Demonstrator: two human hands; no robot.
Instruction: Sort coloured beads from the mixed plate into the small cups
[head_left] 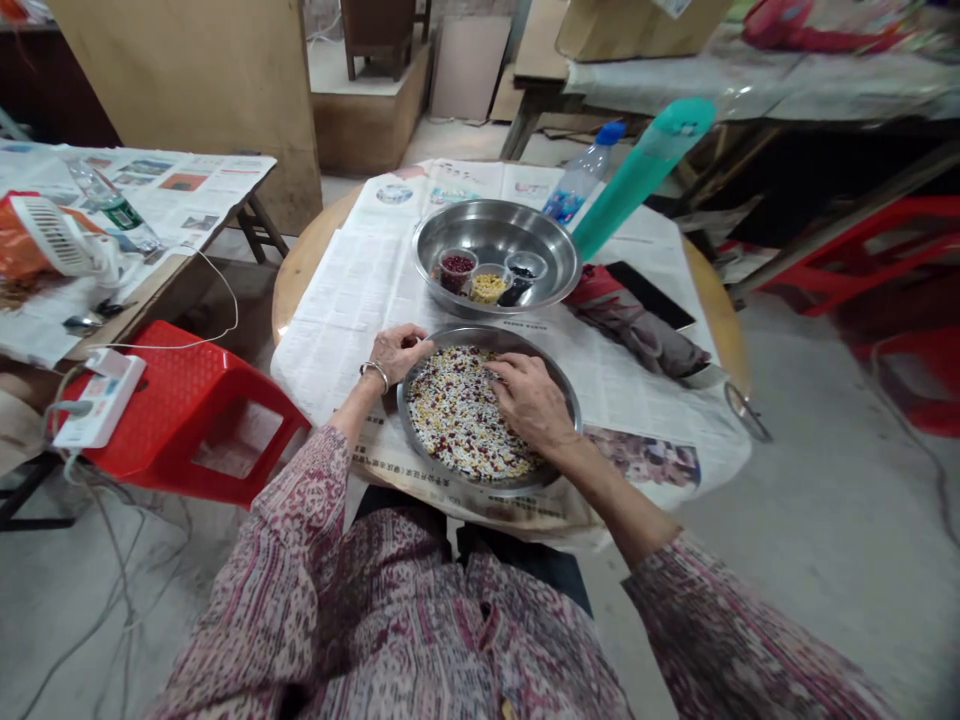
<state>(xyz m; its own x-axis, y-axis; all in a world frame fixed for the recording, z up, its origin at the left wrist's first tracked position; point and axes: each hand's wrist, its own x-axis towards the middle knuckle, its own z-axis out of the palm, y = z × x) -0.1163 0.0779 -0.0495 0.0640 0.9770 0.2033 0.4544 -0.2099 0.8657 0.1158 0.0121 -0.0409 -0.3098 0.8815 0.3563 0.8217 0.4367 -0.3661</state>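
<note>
A round, shallow metal tray (568,388) lies in front of me, spread with mixed white grains, yellow kernels and dark red beans (472,420). At its upper left rim is my left hand (397,352), fingers curled and closed on the edge. My right hand (531,398) reaches over the right side of the grains with its fingertips pinched together down among them; what they hold is too small to make out. Just beyond stands a metal basin (495,215) with clear cups of red beans (457,266), yellow kernels (488,288) and black beans (523,272).
Newspaper (337,300) covers the round table. Behind the basin are a plastic bottle (581,175) and a long green object (637,180). A folded umbrella (637,325) and black phone (651,295) lie at right. A red stool (195,420) with a power strip (101,398) stands left.
</note>
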